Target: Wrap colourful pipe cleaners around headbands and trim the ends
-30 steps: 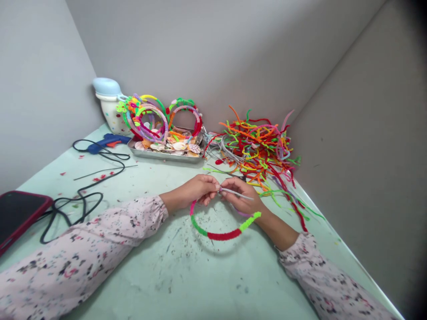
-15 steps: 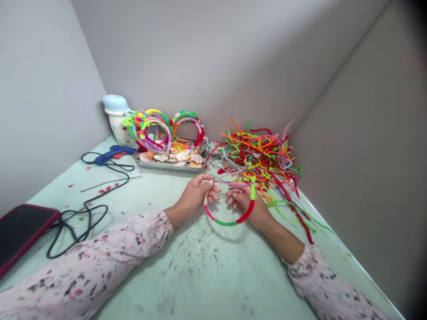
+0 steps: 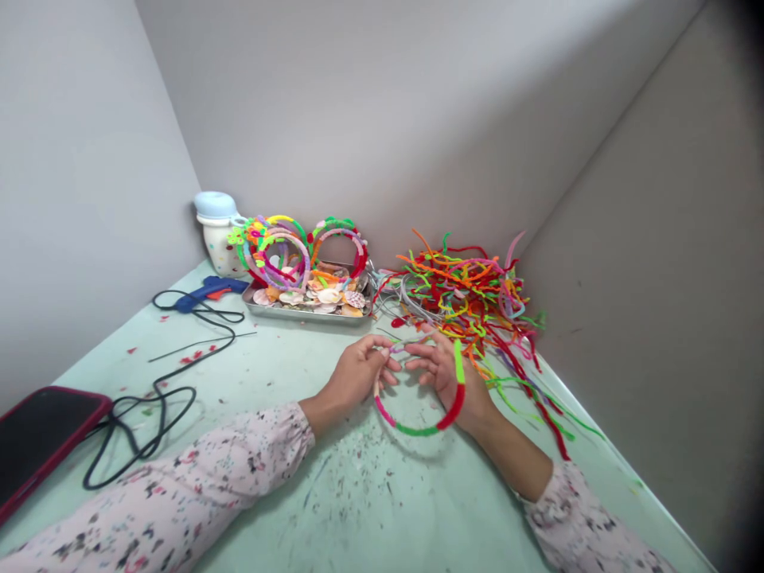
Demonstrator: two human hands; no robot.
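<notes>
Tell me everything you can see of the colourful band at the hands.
The band is a slim, U-shaped curve with a fuzzy covering that looks like pipe cleaner. Its colours run in blocks: a pale stretch by the left hand, then hot pink, green, red and lime green. The left hand pinches it at the pale side; its lime tip stands up in front of the right hand, whose contact is unclear. The curve's bottom faces the wearer, over the table.
</notes>
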